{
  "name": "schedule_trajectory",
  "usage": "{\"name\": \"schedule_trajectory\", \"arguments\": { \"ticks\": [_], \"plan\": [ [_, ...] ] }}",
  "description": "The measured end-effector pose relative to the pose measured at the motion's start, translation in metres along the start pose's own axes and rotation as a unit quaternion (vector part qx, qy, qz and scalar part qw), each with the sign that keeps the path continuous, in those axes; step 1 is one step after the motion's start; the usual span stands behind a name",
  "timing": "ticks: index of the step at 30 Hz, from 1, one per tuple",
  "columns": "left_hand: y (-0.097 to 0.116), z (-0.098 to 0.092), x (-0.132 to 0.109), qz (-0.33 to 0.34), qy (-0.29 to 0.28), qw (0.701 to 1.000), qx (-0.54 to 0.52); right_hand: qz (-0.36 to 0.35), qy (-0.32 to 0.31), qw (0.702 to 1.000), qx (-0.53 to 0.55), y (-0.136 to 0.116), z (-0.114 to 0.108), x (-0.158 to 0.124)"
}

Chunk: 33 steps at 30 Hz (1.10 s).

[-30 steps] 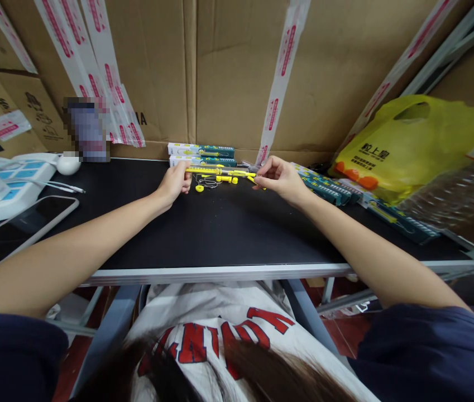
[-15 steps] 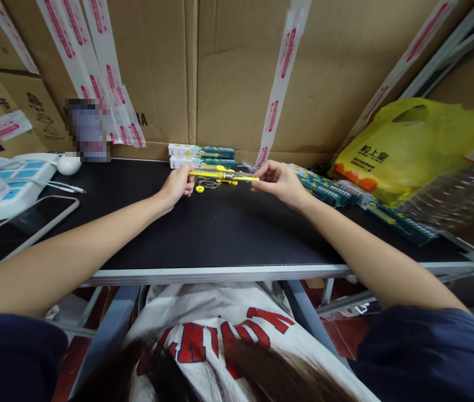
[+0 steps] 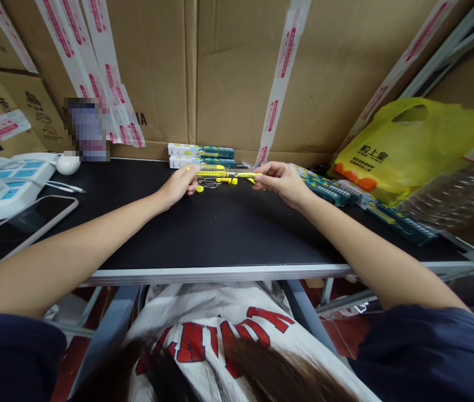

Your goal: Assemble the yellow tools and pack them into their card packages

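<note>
Yellow tool (image 3: 212,173) above the bench (image 3: 237,234), closed in the grip of the left hand (image 3: 181,183) at one end, pinched by the right hand (image 3: 281,180) at the other. Possible slip from so light a pinch, scattering loose yellow pieces (image 3: 234,181).

This looks like a small workroom: big taped cardboard boxes (image 3: 237,84) stand behind a black worktop (image 3: 228,234) with little printed boxes (image 3: 203,151) on it.

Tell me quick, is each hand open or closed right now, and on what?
Left hand: closed, holding the yellow tool by its left end.
Right hand: closed, pinching the right end.
</note>
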<state>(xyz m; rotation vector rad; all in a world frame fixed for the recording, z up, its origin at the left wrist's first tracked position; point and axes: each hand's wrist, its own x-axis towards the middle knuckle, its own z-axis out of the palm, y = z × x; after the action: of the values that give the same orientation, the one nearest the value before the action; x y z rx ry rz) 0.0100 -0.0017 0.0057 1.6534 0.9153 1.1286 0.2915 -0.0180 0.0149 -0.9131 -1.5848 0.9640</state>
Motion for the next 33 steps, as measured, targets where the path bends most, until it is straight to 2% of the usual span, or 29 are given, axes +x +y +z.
{"name": "schedule_trajectory", "arguments": {
  "ticks": [6, 9, 14, 17, 20, 23, 27, 30, 33],
  "plan": [
    [-0.012, 0.0, 0.005, 0.084, -0.005, 0.996, 0.022, 0.012, 0.012, 0.999, 0.05, 0.0, 0.0, 0.0],
    [-0.013, -0.002, 0.002, 0.102, 0.012, 0.989, 0.106, 0.021, 0.007, 0.998, 0.063, -0.002, 0.005, -0.002],
    [-0.002, -0.002, -0.011, 0.158, -0.011, 0.941, 0.298, 0.023, 0.001, 0.997, 0.076, -0.006, 0.009, -0.004],
    [0.0, -0.002, -0.013, 0.194, -0.028, 0.91, 0.365, 0.027, -0.009, 0.997, 0.073, -0.006, 0.009, -0.005],
    [-0.003, -0.002, -0.011, 0.216, -0.027, 0.894, 0.393, 0.03, -0.024, 0.997, 0.071, -0.006, 0.009, -0.005],
    [-0.004, -0.002, -0.01, 0.213, -0.036, 0.897, 0.386, 0.031, -0.031, 0.997, 0.071, -0.008, 0.009, -0.006],
    [-0.004, -0.002, -0.007, 0.191, -0.053, 0.918, 0.342, 0.042, -0.047, 0.996, 0.067, -0.012, 0.008, -0.006],
    [-0.004, -0.003, -0.005, 0.183, -0.038, 0.933, 0.308, 0.047, -0.053, 0.996, 0.061, -0.008, 0.007, -0.003],
    [-0.004, -0.006, -0.003, 0.185, -0.013, 0.94, 0.288, 0.035, -0.054, 0.997, -0.031, 0.003, 0.009, 0.007]
  ]
}}
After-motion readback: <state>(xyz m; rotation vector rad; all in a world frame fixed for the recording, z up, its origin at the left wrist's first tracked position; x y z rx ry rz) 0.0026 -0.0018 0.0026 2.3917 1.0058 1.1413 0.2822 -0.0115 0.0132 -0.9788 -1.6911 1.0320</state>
